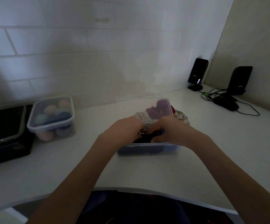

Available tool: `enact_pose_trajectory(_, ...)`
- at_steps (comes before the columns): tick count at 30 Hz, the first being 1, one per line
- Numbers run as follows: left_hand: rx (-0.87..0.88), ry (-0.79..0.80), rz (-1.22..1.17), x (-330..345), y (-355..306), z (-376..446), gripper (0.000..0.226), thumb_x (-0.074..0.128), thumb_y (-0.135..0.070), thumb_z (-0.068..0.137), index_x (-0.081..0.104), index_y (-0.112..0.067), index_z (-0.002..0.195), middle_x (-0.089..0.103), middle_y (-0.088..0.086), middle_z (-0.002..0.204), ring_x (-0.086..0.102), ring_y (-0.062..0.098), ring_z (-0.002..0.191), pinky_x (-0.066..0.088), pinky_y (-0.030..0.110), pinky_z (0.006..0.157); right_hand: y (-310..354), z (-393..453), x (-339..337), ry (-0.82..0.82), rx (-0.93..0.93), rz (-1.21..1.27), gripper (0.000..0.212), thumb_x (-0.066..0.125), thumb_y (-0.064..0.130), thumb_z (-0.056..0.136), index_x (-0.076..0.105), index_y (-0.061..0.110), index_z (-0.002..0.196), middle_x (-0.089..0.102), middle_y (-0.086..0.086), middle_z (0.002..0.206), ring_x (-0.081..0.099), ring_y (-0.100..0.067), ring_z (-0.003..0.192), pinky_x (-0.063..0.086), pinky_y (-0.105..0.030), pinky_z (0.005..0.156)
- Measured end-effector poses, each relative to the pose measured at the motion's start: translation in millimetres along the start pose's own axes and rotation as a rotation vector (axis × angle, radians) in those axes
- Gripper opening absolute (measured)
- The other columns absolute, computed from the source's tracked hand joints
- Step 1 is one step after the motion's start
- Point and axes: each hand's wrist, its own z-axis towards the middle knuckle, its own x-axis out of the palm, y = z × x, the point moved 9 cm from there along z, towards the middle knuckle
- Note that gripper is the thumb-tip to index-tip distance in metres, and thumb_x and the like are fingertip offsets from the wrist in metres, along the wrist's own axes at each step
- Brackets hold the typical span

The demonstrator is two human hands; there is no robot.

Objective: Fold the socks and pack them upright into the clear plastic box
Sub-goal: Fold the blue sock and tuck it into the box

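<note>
Socks (148,138), dark ones, sit in the near end of the clear plastic box (148,147) at the middle of the frame, on the white tabletop (66,167). Both hands are down over them: the left hand (124,129) and the right hand (168,128) meet above the dark fabric, fingers curled into it. The grip of each hand looks pinched on the sock, though the blur hides the fingertips and I cannot tell exactly how they lie. Paler striped cloth (140,116) and reddish fabric (159,108) show at the far end, in the upper middle; whether inside the box or just behind it is unclear.

My judgement: the socks are light, soft and floppy, with no stiffness of their own, so a fold will spring open unless held at the folded edge and wedged against its neighbours. The thin box may slide under pushing.

At left, a lidded container (50,117) holds coloured balls.
</note>
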Motion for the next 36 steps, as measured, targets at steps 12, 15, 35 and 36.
enact_pose_trajectory(12, -0.062, 0.099, -0.001, 11.1, -4.2, 14.2, 0.026, 0.05, -0.011, 0.091, 0.064, -0.006, 0.113, 0.062, 0.015, 0.117, 0.06, 0.028, 0.103, 0.04, 0.027, 0.075, -1.7, 5.6, 16.0, 0.17, 0.009, -0.097, 0.022, 0.062, 0.018, 0.085, 0.074, 0.018, 0.104, 0.069, -0.007, 0.102, 0.063, -0.026, 0.09, 0.05, -0.036, 0.082)
enact_pose_trajectory(15, -0.053, 0.023, -0.054, 5.3, -1.0, 10.1, 0.022, 0.05, -0.011, 0.089, 0.067, -0.007, 0.102, 0.065, 0.015, 0.107, 0.062, 0.029, 0.094, 0.042, 0.029, 0.07, -2.9, 5.6, 17.3, 0.193, 0.011, -0.102, 0.025, 0.061, 0.017, 0.086, 0.072, 0.019, 0.109, 0.068, -0.005, 0.109, 0.062, -0.025, 0.095, 0.048, -0.032, 0.085)
enact_pose_trajectory(35, -0.072, -0.146, -0.281, -3.4, 16.1, -7.6, 0.008, 0.049, -0.021, 0.09, 0.053, -0.017, 0.096, 0.06, 0.007, 0.106, 0.056, 0.023, 0.092, 0.047, 0.036, 0.078, -10.4, 5.2, 17.1, 0.142, 0.059, -0.06, 0.021, 0.062, 0.024, 0.082, 0.073, 0.027, 0.1, 0.071, 0.0, 0.097, 0.064, -0.021, 0.084, 0.054, -0.038, 0.08)
enact_pose_trajectory(36, -0.065, -0.142, -0.303, -3.0, 15.5, -7.3, 0.004, 0.052, -0.02, 0.089, 0.052, -0.019, 0.093, 0.061, 0.006, 0.105, 0.057, 0.023, 0.09, 0.047, 0.035, 0.076, -9.9, 4.8, 16.8, 0.14, 0.056, -0.059, 0.021, 0.062, 0.024, 0.083, 0.073, 0.028, 0.101, 0.071, 0.0, 0.097, 0.064, -0.02, 0.084, 0.054, -0.039, 0.08)
